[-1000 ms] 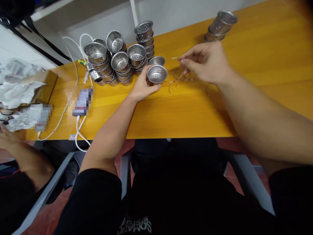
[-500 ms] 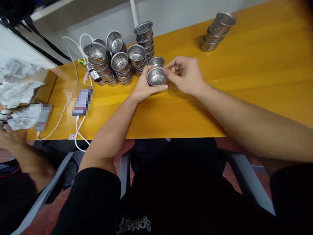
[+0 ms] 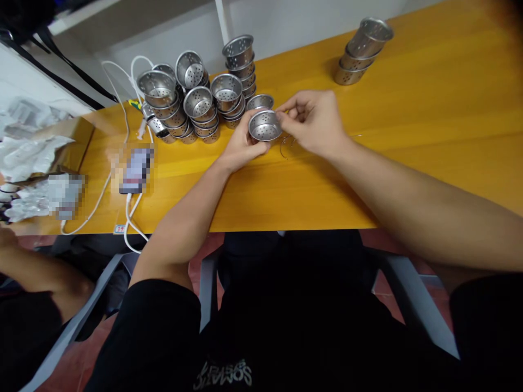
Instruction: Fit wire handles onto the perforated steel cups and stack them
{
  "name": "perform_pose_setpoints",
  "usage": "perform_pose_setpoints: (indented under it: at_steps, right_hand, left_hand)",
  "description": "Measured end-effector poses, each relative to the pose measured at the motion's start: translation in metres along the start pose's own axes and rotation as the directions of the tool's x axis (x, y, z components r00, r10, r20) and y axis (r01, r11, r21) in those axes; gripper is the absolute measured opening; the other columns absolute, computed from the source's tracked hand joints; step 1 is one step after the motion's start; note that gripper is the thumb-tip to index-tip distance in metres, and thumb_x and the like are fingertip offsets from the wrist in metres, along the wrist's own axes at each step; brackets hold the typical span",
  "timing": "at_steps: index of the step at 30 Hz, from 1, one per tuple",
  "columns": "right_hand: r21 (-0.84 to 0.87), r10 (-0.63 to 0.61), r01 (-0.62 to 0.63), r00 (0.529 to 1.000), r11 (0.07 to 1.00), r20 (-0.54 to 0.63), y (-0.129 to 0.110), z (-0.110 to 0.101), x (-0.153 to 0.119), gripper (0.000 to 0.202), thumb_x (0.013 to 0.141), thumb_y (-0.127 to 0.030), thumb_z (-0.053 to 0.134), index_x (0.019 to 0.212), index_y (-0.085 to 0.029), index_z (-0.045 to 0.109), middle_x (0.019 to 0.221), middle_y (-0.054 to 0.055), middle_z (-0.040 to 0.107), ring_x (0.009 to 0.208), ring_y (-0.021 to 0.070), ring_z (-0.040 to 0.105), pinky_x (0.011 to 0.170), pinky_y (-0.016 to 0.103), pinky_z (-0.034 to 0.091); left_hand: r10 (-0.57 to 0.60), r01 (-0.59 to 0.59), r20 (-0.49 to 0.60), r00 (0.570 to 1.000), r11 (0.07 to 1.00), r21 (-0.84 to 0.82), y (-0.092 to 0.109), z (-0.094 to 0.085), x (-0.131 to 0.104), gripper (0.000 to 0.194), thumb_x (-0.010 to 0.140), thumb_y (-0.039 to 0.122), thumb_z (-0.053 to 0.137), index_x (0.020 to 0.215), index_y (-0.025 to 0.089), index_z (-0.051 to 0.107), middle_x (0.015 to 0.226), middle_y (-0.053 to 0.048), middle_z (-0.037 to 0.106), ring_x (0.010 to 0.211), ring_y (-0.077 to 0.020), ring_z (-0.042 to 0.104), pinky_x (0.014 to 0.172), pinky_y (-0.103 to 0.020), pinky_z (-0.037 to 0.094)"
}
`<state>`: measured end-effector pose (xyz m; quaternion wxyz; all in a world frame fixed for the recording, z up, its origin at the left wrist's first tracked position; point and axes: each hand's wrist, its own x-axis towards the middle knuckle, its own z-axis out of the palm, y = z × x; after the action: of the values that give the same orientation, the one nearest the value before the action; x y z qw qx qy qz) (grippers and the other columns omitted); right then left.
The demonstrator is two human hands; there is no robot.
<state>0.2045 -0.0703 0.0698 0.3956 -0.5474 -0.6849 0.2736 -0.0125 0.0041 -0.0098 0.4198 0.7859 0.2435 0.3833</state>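
Note:
My left hand [image 3: 241, 142] is closed around a shiny perforated metal cup [image 3: 265, 126], its mouth tilted toward me. At the cup's right rim, the thumb and forefinger of my right hand [image 3: 312, 121] are pinched together. Whatever lies between those fingertips is too small to make out. Thin curved wires [image 3: 283, 148] lie on the table under my right hand. Just behind the held cup stands another perforated cup [image 3: 260, 101], partly hidden. Several stacks of the same cups [image 3: 199, 103] are to the left of my hands.
A short stack of cups [image 3: 354, 57] stands at the back right of the yellow table [image 3: 286, 201]. On the left lie a phone [image 3: 138, 170] with a white cable [image 3: 129, 218], and plastic bags [image 3: 32, 155] by a cardboard box [image 3: 77, 139]. Another person's arm [image 3: 41, 272] is at far left.
The held cup has shifted slightly right, and my left thumb has slid left and down from its front rim. My right hand stays pinched at the rim. The other person's hand has moved left.

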Motion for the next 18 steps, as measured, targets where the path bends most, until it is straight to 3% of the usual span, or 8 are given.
perform_pose_setpoints:
  at_steps: [6, 11, 14, 18]
  right_hand:
    - [0.036, 0.106, -0.109, 0.991, 0.993, 0.086, -0.005, -0.004, -0.003, 0.055, 0.091, -0.089, 0.063, 0.121, -0.042, 0.070, 0.109, 0.005, 0.078, 0.118, 0.0360, 0.066, 0.080, 0.052, 0.063]
    - [0.027, 0.036, -0.037, 0.999, 0.999, 0.030, -0.007, -0.004, -0.005, 0.062, 0.092, -0.090, 0.063, 0.118, -0.034, 0.071, 0.106, 0.010, 0.074, 0.108, 0.0348, 0.067, 0.084, 0.050, 0.062]
    - [0.016, -0.021, 0.021, 1.000, 1.000, -0.017, -0.005, -0.005, -0.004, 0.068, 0.093, -0.091, 0.061, 0.118, -0.028, 0.072, 0.101, 0.012, 0.071, 0.099, 0.0329, 0.068, 0.087, 0.050, 0.061]
    - [0.017, -0.018, 0.017, 1.000, 1.000, 0.003, -0.003, -0.005, -0.003, 0.065, 0.092, -0.093, 0.062, 0.117, -0.034, 0.072, 0.103, 0.010, 0.073, 0.100, 0.0341, 0.068, 0.084, 0.051, 0.062]
  left_hand:
    - [0.057, -0.056, -0.003, 0.998, 0.995, 0.086, -0.019, 0.002, 0.005, 0.112, 0.080, 0.084, 0.078, 0.160, 0.029, 0.022, 0.149, -0.012, 0.056, 0.143, -0.0287, 0.065, 0.127, -0.054, 0.050]
    - [0.041, -0.040, -0.020, 0.999, 0.998, 0.056, -0.009, -0.003, 0.006, 0.105, 0.077, 0.084, 0.078, 0.155, 0.027, 0.036, 0.151, -0.011, 0.057, 0.146, -0.0320, 0.061, 0.130, -0.056, 0.048]
    - [-0.015, 0.015, -0.005, 1.000, 1.000, -0.011, 0.001, -0.004, 0.003, 0.102, 0.080, 0.077, 0.076, 0.159, 0.029, 0.034, 0.157, -0.013, 0.054, 0.143, -0.0321, 0.062, 0.125, -0.057, 0.054]
    - [-0.026, 0.027, 0.029, 0.999, 0.998, -0.059, 0.003, -0.003, 0.000, 0.099, 0.082, 0.072, 0.076, 0.160, 0.030, 0.032, 0.158, -0.013, 0.054, 0.142, -0.0311, 0.063, 0.124, -0.057, 0.056]
